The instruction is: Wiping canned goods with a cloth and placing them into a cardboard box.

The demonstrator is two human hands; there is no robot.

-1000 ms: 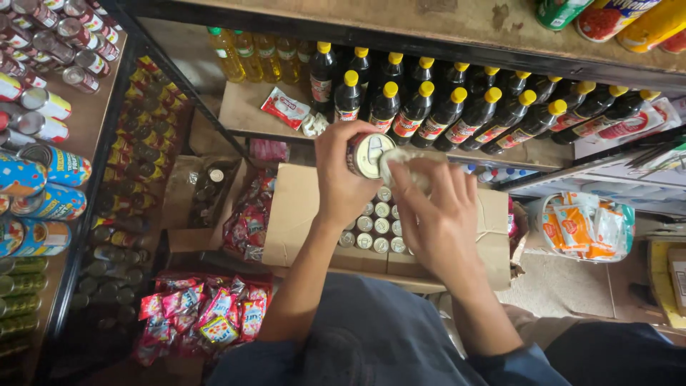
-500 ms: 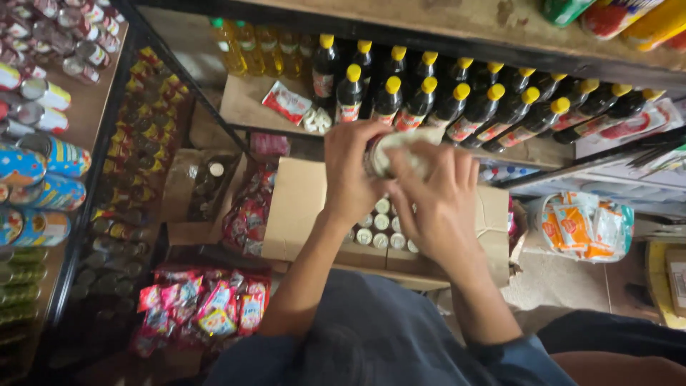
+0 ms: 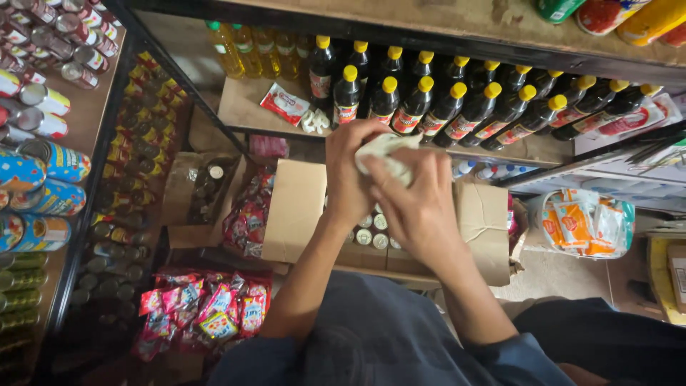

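Note:
My left hand point(image 3: 351, 175) and my right hand point(image 3: 421, 207) meet above an open cardboard box point(image 3: 296, 207). A crumpled white cloth point(image 3: 386, 151) is bunched between them. My right hand presses the cloth against whatever my left hand grips; that object is hidden under the cloth and fingers. Inside the box, several small jars with round lids point(image 3: 371, 230) stand just below my hands.
A shelf ahead holds several dark bottles with yellow caps point(image 3: 457, 104) and oil bottles point(image 3: 250, 50). Cans point(image 3: 43, 171) line the racks at left. Red snack packets point(image 3: 207, 307) lie low left, and a bag of orange packets point(image 3: 582, 221) sits at right.
One second ago my left hand held a round-lidded jar in plain sight. The cloth has since moved over it and both hands have closed around it.

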